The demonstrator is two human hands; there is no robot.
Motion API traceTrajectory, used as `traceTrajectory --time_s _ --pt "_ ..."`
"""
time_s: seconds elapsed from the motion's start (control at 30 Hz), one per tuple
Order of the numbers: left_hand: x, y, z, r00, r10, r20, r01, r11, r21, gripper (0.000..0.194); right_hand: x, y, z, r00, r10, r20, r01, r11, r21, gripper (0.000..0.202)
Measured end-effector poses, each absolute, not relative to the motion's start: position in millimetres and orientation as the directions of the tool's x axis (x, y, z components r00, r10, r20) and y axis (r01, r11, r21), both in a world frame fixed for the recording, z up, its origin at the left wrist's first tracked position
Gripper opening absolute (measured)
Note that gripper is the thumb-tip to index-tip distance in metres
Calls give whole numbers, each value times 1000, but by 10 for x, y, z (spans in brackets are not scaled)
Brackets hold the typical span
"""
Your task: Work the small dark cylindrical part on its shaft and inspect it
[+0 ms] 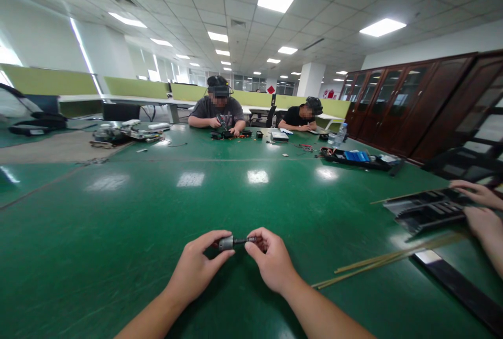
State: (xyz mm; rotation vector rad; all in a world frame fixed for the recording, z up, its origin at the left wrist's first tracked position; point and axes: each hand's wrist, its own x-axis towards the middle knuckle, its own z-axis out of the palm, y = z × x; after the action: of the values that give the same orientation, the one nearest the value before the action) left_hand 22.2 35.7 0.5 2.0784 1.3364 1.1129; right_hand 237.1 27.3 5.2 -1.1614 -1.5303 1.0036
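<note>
Just above the green table (157,213), a small electric motor (227,243) with a silver cylindrical body lies sideways between my two hands. My left hand (198,263) grips its body between thumb and fingers. A thin dark shaft (239,241) points from the body to the right. Around the shaft's far end, the thumb and fingers of my right hand (273,260) are pinched on a small metallic piece (251,239). Whether that piece is part of the shaft or a separate fitting, I cannot tell. My fingertips partly cover both ends.
At right, another person's hands (485,218) hold a black slotted panel (432,210). Thin yellowish rods (377,263) and a long dark bar (463,289) lie nearer me. Across the table sit two people, with a parts tray (357,158), bottles (340,134) and a heap of parts (113,134).
</note>
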Motion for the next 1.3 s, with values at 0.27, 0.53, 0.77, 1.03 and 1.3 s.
traceTrajectory --time_s 0.27,0.53,0.77,1.03,1.3 --pt "215 376 -11 205 895 396 572 -438 693 31 2371 290 24 -104 976 194 176 210 -962 12" --pt "198 385 -23 196 890 411 572 -444 689 32 2370 297 11 -104 976 189 156 204 -967 12" --pt "173 384 -27 197 876 441 556 -470 685 33 2377 285 29 -107 976 190 151 205 -967 12" --pt "159 399 -28 201 867 456 558 -484 674 33 2383 297 12 -97 975 198 145 211 -967 10" --pt "152 390 -44 193 869 456 560 -479 676 34 2381 314 -8 -90 976 199 154 211 -965 11"
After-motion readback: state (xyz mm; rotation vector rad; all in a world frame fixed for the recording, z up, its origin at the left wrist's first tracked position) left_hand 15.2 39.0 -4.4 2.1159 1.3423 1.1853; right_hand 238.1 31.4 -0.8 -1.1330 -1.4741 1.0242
